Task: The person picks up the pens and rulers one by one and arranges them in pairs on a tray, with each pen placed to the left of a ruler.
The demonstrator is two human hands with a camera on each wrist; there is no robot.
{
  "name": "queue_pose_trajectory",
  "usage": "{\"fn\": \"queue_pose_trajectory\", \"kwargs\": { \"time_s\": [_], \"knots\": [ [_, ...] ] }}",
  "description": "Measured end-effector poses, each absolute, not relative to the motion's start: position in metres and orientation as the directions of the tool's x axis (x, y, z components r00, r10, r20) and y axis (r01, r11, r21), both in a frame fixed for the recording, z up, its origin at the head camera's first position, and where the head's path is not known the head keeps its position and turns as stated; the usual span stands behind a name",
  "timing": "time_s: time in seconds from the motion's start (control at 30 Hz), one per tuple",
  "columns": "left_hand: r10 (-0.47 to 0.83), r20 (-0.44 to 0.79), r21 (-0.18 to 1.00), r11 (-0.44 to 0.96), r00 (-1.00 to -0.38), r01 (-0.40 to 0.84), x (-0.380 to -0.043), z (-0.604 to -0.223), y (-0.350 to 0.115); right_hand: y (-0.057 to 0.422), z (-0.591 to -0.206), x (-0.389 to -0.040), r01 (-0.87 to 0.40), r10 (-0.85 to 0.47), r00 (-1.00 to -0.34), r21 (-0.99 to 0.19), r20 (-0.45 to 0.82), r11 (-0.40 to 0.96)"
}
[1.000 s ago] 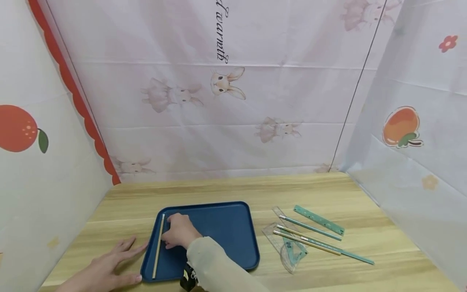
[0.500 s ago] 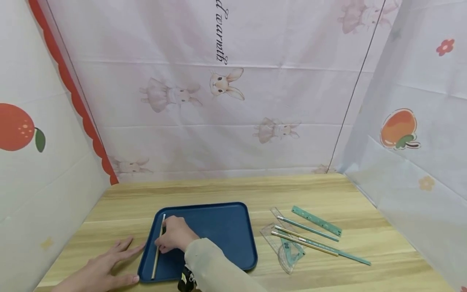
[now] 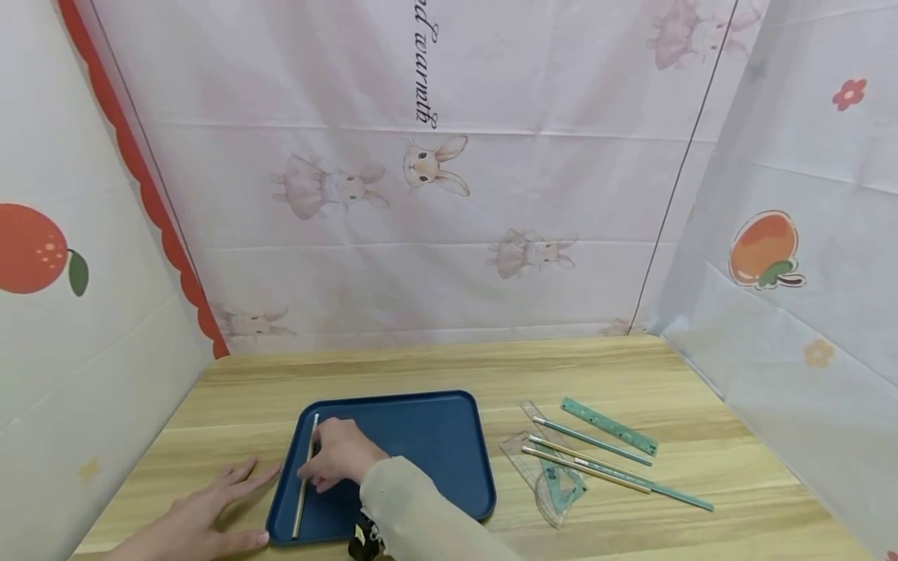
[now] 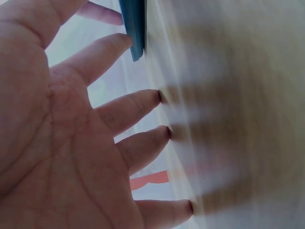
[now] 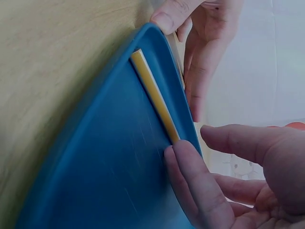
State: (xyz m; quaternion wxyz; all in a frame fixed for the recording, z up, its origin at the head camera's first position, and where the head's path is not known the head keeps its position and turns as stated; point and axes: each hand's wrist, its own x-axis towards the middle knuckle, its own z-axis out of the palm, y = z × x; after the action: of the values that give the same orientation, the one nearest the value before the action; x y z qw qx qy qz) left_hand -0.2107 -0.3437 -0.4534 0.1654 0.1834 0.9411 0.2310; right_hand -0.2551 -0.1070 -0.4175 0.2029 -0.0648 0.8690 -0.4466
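A yellow pencil point(image 5: 156, 94) lies in the blue tray point(image 3: 421, 444), along its left wall. Right hand point(image 3: 342, 452): fingertips on the pencil, thumb apart, nothing gripped. Left hand point(image 3: 199, 518): fingers spread, empty, thumb touching the tray's near-left corner. Farther right: green ruler point(image 3: 609, 426).

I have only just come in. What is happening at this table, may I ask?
A person's right hand touches a yellow pencil lying along the left side of a blue tray; in the right wrist view, the thumb stands apart from it. The left hand is spread on the table, its thumb at the tray's near left corner. More pencils and a green ruler lie right of the tray.
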Motion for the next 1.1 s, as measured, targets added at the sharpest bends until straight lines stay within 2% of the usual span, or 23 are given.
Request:
{"fn": "queue_pose_trajectory", "kwargs": {
  "time_s": [0.4, 0.73, 1.1],
  "knots": [
    [0.423, -0.224, 0.492, 0.827, -0.878, 0.273, -0.21, -0.452, -0.344, -0.089, -0.412, -0.255, 0.05, -0.351, -0.884, -0.81, -0.308, 0.584],
    [0.452, -0.183, 0.495, 0.81, -0.873, 0.315, -0.208, -0.452, -0.346, -0.071, -0.408, -0.255, -0.021, -0.416, -0.866, -0.81, -0.278, 0.586],
    [0.339, -0.332, 0.535, 0.836, -0.88, 0.121, -0.208, -0.447, -0.337, -0.048, -0.408, -0.255, -0.042, -0.479, -0.839, -0.849, -0.257, 0.527]
  ]
}}
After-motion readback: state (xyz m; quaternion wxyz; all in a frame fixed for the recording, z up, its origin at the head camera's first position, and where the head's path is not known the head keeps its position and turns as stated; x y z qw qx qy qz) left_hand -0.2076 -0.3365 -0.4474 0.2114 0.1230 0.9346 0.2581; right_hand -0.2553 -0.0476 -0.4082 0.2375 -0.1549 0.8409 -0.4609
